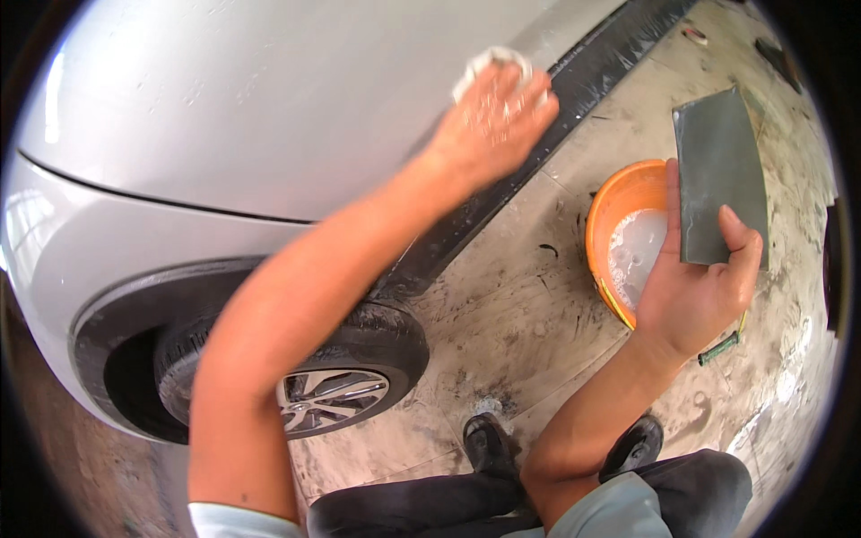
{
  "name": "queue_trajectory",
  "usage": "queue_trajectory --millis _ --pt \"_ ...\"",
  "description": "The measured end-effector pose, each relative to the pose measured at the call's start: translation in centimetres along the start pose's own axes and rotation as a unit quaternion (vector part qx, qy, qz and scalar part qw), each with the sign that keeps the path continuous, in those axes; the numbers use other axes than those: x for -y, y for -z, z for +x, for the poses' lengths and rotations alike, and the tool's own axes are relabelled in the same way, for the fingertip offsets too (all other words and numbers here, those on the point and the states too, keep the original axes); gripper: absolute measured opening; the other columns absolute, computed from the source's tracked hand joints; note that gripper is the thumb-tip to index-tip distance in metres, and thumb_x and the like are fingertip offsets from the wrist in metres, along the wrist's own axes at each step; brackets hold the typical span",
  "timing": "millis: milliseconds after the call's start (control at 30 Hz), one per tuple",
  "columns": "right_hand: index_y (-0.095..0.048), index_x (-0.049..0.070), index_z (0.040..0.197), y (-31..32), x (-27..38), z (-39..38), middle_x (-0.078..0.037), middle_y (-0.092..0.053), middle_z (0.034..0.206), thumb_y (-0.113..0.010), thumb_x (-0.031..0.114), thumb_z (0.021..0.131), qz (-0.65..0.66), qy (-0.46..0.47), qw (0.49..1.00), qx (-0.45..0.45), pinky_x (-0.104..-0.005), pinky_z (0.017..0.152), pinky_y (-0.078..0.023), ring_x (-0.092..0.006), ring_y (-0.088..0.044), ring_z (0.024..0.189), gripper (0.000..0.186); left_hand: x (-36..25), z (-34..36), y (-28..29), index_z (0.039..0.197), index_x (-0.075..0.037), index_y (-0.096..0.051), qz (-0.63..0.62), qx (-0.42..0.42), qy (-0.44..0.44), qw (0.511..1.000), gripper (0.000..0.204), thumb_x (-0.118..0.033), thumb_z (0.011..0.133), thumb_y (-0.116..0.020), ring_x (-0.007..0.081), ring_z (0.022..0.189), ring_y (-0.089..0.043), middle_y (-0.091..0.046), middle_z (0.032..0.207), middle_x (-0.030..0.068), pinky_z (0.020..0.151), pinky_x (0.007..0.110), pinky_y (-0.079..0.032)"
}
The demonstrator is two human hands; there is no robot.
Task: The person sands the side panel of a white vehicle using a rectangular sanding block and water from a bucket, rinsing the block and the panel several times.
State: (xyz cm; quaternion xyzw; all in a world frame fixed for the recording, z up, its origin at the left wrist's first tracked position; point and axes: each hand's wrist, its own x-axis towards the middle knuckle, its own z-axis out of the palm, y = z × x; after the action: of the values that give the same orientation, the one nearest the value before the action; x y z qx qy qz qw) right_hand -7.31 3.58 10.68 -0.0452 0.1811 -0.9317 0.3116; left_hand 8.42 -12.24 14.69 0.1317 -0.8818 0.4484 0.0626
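My left hand (pixel 498 112), wet and closed over a crumpled white cloth (pixel 478 67), rests on the silver car panel (pixel 251 117) near its lower edge, just above the dark sill trim (pixel 583 103). At the right, my right hand (pixel 695 287) grips a flat, dark grey-green rectangular sheet (pixel 719 161) between thumb and fingers, held up over the rim of an orange bucket (pixel 610 206). Milky, foamy water (pixel 637 251) shows inside the bucket, partly hidden behind that hand.
Below the panel are a black wheel arch (pixel 126 314) and an alloy wheel (pixel 332 394). Stained floor tiles (pixel 502 341) surround the bucket. A green handle (pixel 717 350) hangs beside it, and small objects (pixel 695 34) lie at the upper right. My black-shod feet show below.
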Motion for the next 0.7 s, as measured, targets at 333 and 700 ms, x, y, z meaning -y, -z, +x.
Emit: queue_trajectory --millis 333,700 --pt "-0.06 -0.004 0.084 0.8 -2.5 0.1 -0.01 -0.06 0.098 -0.052 0.005 0.086 0.003 -0.027 0.999 -0.016 -0.0362 0.091 -0.042 -0.0189 -0.055 0.096 0.012 4.3 1.6 3.3 0.106 -0.008 -0.06 -0.001 0.098 -0.165 0.981 0.027 -0.028 0.088 -0.06 0.0282 0.105 -0.054 -0.055 0.117 0.0098 0.095 0.046 -0.042" --pt "-0.059 -0.006 0.086 1.9 -4.2 -1.0 -0.008 -0.059 0.096 -0.055 0.005 0.084 -0.111 -0.042 0.993 0.005 -0.0321 0.087 -0.042 -0.0167 -0.053 0.092 0.012 -0.7 -10.9 12.8 0.107 -0.011 -0.058 -0.005 0.345 -0.098 0.934 0.033 -0.023 0.076 -0.065 0.0267 0.094 -0.055 -0.055 0.119 0.009 0.083 0.041 -0.044"
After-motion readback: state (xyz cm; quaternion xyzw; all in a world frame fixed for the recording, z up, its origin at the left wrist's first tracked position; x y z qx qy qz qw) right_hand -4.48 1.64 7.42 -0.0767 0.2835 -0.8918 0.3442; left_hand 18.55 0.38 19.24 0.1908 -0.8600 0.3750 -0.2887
